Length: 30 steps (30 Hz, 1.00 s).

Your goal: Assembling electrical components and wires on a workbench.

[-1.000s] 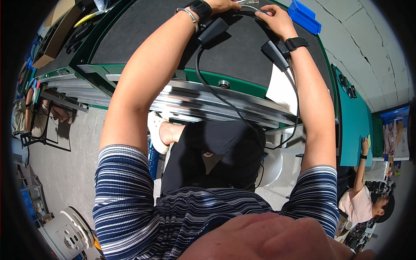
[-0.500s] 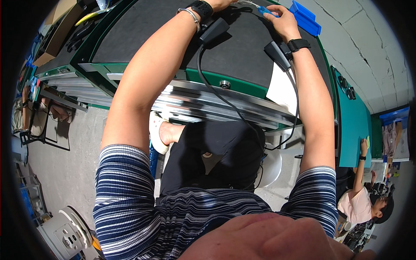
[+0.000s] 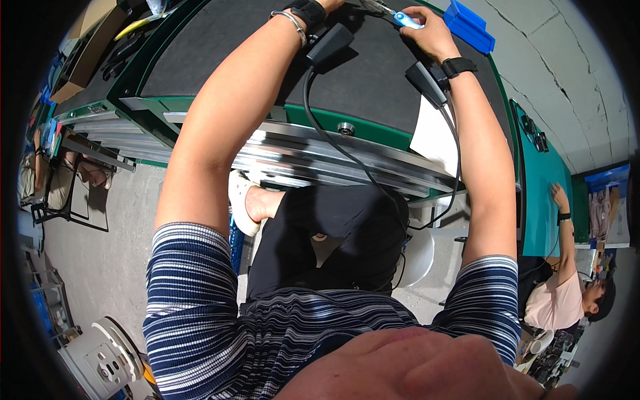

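At the far side of the dark work surface (image 3: 267, 80), my right hand (image 3: 433, 35) is closed around a bright blue handle-like piece (image 3: 407, 20). A thin silvery part (image 3: 377, 7) runs from its left end toward the upper edge of the view; its exact kind is unclear. My left hand (image 3: 333, 5) is near the silvery part, but the upper edge cuts off its fingers, so what it holds is hidden. Black straps are on both wrists. A black box-shaped device (image 3: 331, 47) with a cable is by my left wrist, and a similar black device (image 3: 427, 83) is by my right.
A blue plastic bin (image 3: 469, 27) stands beyond my right hand at the surface's edge. White paper (image 3: 433, 137) lies under my right forearm. Black cables (image 3: 333, 143) hang over the front edge. At right, another person's hand (image 3: 560, 197) rests on a teal surface (image 3: 540, 220).
The blue piece has turned in my right hand and shows a lighter side. My left hand has drawn slightly left, farther out of view. The other person's hand has moved up along the teal surface.
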Motion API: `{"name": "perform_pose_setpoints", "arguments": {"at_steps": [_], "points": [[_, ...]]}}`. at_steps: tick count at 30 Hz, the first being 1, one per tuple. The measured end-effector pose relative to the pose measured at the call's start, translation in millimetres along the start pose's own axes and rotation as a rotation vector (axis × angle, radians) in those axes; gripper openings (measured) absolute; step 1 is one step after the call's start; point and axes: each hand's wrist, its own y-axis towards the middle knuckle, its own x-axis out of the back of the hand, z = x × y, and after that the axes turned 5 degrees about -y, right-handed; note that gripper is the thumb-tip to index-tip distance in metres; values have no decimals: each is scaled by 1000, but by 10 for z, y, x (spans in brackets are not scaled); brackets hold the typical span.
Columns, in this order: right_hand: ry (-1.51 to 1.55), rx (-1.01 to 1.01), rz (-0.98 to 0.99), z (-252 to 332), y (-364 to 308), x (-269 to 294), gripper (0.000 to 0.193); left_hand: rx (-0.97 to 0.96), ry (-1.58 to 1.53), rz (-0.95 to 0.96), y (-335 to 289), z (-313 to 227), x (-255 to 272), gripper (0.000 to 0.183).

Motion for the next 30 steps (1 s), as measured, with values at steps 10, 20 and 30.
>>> {"name": "perform_pose_setpoints", "arguments": {"at_steps": [10, 20, 30], "points": [[223, -152, -215, 96, 36, 19, 34, -23, -28, -138, 12, -70, 25, 21], [231, -15, -123, 12, 61, -57, 36, 94, -164, -128, 71, 44, 99, 19], [189, -133, -72, 83, 38, -12, 37, 43, -93, -170, 136, 102, 215, 15]]}}
